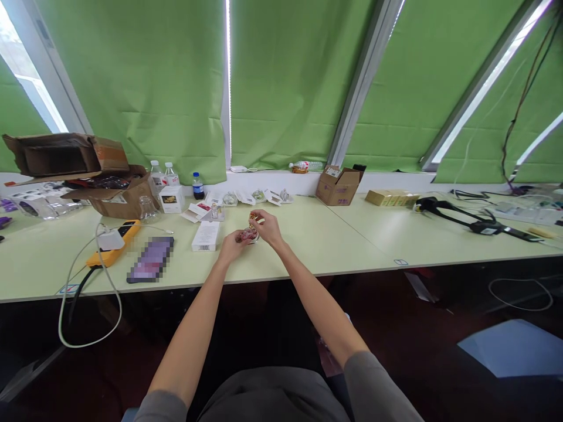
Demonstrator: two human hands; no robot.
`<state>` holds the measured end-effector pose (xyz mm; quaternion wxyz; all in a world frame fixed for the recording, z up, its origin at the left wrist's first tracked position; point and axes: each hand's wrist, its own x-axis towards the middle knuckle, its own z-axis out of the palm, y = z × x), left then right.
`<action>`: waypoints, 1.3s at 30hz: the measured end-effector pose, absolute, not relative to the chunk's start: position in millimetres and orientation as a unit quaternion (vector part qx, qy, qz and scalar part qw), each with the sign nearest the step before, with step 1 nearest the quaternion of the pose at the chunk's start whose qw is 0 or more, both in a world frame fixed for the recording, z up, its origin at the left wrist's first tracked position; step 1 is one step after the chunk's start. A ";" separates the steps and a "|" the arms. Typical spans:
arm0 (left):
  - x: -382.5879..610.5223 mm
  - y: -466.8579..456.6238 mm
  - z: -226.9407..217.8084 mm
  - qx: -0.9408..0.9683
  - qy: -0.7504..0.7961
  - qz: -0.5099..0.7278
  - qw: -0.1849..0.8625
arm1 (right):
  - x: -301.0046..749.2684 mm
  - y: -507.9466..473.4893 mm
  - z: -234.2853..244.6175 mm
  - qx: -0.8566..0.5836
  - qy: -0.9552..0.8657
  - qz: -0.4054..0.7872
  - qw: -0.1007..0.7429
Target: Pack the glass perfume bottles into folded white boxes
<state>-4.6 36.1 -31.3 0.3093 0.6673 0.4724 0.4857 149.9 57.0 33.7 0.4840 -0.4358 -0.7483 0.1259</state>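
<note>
My left hand [233, 245] is closed around the side of a small round item with a mottled pink-red surface [248, 234], just above the table. A pale rim shows at its right edge; its exact kind is too small to make out. Over it, my right hand [267, 226] pinches a small gold-and-red piece [252, 217] between thumb and fingers. That piece is close to the top of the pink-red item, and I cannot tell whether they touch. Left of my hands lies a closed white box [206, 235], with an opened white carton [196, 212] behind it.
Several opened small cartons [273, 197] line the table's back. Cardboard boxes stand at left [125, 196] and right [338, 186]. A phone [152, 259], an orange power strip [113, 245] with a looping white cable, and a dark-liquid bottle [197, 187] are at left.
</note>
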 end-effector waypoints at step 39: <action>-3.9 32.6 -27.9 0.661 0.482 0.482 0.314 | 153.5 57.7 13.1 -0.443 -0.746 0.151 0.475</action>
